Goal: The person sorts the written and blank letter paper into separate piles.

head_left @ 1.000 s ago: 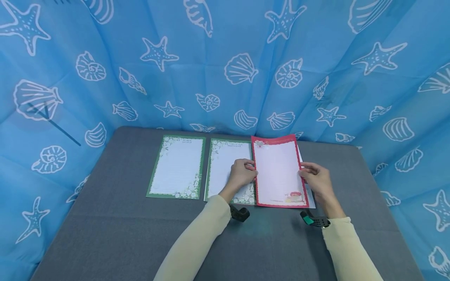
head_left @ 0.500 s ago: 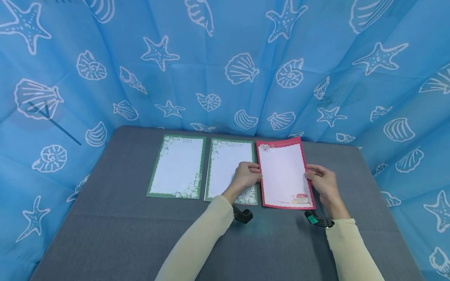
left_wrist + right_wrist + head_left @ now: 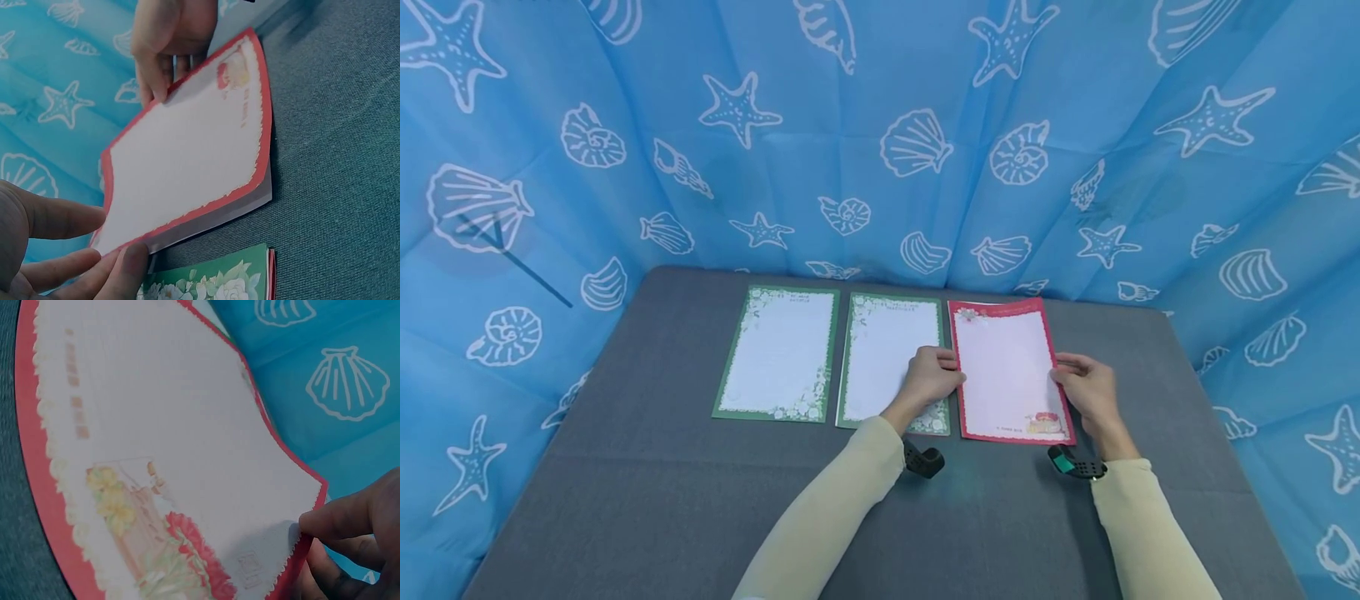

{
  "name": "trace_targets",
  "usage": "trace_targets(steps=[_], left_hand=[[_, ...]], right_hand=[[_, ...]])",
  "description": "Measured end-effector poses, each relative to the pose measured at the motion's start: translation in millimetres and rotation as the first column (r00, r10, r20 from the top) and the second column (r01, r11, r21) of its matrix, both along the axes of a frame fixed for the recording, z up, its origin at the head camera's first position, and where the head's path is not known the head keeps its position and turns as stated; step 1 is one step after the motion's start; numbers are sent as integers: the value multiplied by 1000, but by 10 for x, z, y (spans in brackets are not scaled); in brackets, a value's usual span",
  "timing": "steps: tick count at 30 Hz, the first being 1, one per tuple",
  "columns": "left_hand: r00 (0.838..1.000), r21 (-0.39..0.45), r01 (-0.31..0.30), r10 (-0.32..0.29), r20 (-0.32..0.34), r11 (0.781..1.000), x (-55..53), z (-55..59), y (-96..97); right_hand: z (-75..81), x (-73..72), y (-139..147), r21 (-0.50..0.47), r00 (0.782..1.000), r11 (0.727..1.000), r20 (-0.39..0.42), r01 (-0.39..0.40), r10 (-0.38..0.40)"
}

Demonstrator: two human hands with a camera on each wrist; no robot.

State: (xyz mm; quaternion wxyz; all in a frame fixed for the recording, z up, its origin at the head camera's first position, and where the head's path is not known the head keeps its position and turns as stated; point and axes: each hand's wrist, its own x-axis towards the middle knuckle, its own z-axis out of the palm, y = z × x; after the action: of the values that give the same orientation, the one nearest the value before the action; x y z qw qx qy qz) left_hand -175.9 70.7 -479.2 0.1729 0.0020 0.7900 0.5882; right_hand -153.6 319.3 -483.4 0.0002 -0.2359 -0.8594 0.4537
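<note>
Head view: my left fingers and right fingers pinch opposite edges of the red-bordered sheet, over pale paper and right of the green-bordered sheets on the counter; gripping both sides probably stops it sagging.

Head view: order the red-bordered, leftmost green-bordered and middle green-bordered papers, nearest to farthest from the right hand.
1. Red-bordered paper: right edge pinched by the right hand.
2. Middle green-bordered paper: next one left.
3. Leftmost green-bordered paper: at the row's left end.
</note>
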Motion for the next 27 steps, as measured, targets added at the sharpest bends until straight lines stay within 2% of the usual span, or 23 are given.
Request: trace_targets(steps=[6,10,16,22,27], left_hand=[[1000,-47,-4,3,-11,999,2,8,46],[1000,-74,1,-2,-20,997,8,19,60],[998,-118,6,-14,-61,993,25,52,61],[996,-134,-5,-8,-91,991,12,77,67],[993,-128,-14,-1,-118,992,8,101,24]], right_hand=[[-6,-6,-33,144,1000,989,-11,-28,30],[-27,-19,-31,195,998,979,8,-66,66],[-44,-37,-36,205,997,976,16,-76,74],[-27,-33,-68,188,999,981,30,-37,32],[-3,-21,-107,191,1000,982,-2,2,-2]])
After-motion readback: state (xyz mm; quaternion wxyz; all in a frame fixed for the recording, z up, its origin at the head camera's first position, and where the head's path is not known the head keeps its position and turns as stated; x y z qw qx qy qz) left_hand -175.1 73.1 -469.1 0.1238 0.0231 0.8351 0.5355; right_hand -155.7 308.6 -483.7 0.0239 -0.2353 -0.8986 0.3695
